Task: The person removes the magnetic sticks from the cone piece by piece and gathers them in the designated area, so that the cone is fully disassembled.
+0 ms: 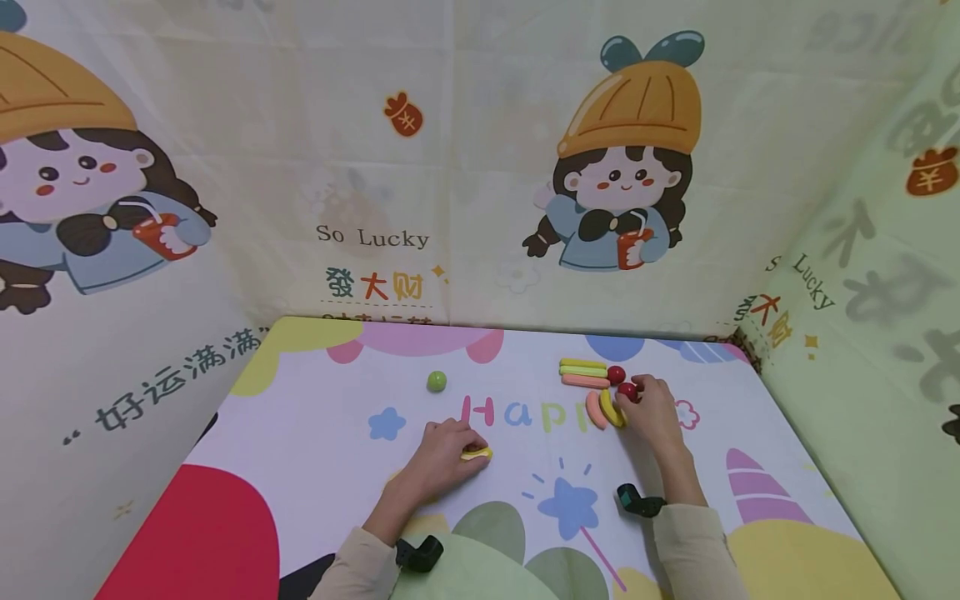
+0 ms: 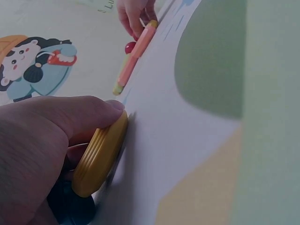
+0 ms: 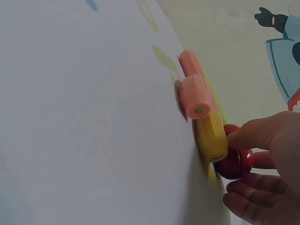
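Note:
My left hand (image 1: 444,454) pinches a yellow curved rod (image 2: 101,157) with ridged sides, just above the tabletop. My right hand (image 1: 657,414) has its thumb and a finger around a red ball (image 3: 235,164), while its other fingers stay loosely bent. Against that ball lies another yellow curved rod (image 1: 612,409), with a pink curved rod (image 1: 596,410) alongside; the pink one shows a small round inset at its end. Behind them a second red ball (image 1: 617,374) touches the ends of straight rods, coloured yellow (image 1: 582,363), light green (image 1: 582,372) and pink (image 1: 585,381).
A green ball (image 1: 437,382) sits alone toward the back left of the printed tabletop (image 1: 322,433). A patterned cloth (image 1: 480,167) hangs behind the table and along its sides. Each wrist carries a small black camera (image 1: 420,553).

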Demonstrator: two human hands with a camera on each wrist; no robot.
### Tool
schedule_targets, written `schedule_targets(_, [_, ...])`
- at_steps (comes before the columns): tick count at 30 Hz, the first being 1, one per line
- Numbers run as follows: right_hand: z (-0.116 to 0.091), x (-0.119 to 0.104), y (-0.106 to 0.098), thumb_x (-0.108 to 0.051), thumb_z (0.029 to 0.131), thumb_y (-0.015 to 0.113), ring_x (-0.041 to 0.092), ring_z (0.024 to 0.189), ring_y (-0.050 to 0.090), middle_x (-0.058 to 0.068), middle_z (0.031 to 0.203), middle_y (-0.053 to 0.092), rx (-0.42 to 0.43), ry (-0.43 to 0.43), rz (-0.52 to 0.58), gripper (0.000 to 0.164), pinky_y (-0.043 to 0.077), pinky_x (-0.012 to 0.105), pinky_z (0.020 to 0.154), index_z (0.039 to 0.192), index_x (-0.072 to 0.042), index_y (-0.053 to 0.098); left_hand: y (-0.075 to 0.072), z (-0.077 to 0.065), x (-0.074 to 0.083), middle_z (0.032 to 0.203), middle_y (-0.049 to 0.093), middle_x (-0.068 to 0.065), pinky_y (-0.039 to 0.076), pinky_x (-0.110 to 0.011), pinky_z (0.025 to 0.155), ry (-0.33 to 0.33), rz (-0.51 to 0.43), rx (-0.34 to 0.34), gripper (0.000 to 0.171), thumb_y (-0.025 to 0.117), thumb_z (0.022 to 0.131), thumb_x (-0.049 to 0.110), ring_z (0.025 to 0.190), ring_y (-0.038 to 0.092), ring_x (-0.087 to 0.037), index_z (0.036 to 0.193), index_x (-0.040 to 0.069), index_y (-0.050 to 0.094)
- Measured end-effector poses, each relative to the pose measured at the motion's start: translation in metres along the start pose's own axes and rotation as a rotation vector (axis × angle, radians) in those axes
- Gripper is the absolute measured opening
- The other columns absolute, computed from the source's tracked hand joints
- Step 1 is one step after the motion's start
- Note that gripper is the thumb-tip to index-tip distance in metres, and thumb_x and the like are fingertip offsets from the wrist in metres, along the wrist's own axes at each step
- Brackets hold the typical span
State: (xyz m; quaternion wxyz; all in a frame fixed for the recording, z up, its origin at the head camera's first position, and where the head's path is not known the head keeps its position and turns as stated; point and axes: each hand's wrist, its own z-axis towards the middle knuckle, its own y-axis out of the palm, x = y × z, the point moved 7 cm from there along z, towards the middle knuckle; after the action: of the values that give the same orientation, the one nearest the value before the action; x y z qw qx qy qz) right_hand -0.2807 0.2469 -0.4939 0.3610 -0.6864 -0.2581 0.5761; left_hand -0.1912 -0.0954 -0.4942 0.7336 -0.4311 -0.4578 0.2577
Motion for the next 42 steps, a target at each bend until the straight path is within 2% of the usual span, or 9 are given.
schedule_targets(6, [-0.004,-0.009,-0.008,-0.025,0.094,0.064,0.039,0.114,0.05,0.027,0.134,0.045,0.053,-0.046,-0.005,0.056,0.051,0.052,0.1,0.139,0.004,0.046,0.0,0.0,0.001,0.087,0.065,0.009,0.034,-0.037,0.08,0.004,0.0,0.005,0.015,0.073,0.089,0.031,0.084,0.054,-0.009,0.098,0.019,0.077])
schedule_targets(14, [-0.013,-0.034,-0.019,-0.024,0.095,0.064,0.039,0.115,0.05,0.026,0.131,0.049,0.132,-0.143,-0.008,0.05,0.053,0.053,0.096,0.136,0.003,0.052,0.0,0.0,0.001,0.086,0.064,0.01,0.034,-0.037,0.081,0.003,0.0,0.006,0.016,0.073,0.089,0.032,0.084,0.054,-0.008,0.098,0.019,0.076])
schedule_targets(25, [-0.027,-0.06,-0.015,-0.023,0.095,0.063,0.036,0.112,0.05,0.024,0.131,0.051,0.116,-0.181,0.028,0.049,0.055,0.051,0.093,0.136,0.003,0.053,0.002,-0.001,-0.001,0.09,0.066,0.01,0.034,-0.036,0.083,-0.013,-0.018,-0.014,0.019,0.072,0.089,0.035,0.086,0.054,-0.008,0.101,0.02,0.077])
schedule_targets(32, [-0.031,-0.065,-0.008,-0.021,0.096,0.06,0.033,0.103,0.05,0.024,0.124,0.055,0.092,-0.218,0.066,0.046,0.049,0.044,0.083,0.134,0.005,0.054,0.002,-0.001,-0.002,0.089,0.066,0.011,0.034,-0.036,0.083,-0.017,-0.014,-0.014,0.019,0.072,0.089,0.035,0.086,0.054,-0.007,0.101,0.021,0.076])
schedule_targets(38, [-0.034,-0.069,0.001,-0.022,0.096,0.061,0.036,0.115,0.052,0.023,0.132,0.053,0.078,-0.223,0.08,0.047,0.05,0.051,0.097,0.134,0.005,0.054,0.002,-0.001,-0.001,0.088,0.065,0.012,0.034,-0.035,0.082,-0.02,-0.016,-0.012,0.018,0.072,0.089,0.035,0.085,0.054,-0.007,0.1,0.021,0.077])
schedule_targets(42, [-0.036,-0.073,0.008,-0.022,0.096,0.06,0.037,0.116,0.054,0.023,0.135,0.052,0.062,-0.231,0.076,0.047,0.05,0.051,0.098,0.134,0.004,0.054,0.002,-0.001,-0.002,0.087,0.064,0.012,0.034,-0.036,0.082,-0.02,-0.019,-0.007,0.018,0.072,0.089,0.035,0.085,0.053,-0.006,0.101,0.021,0.076])
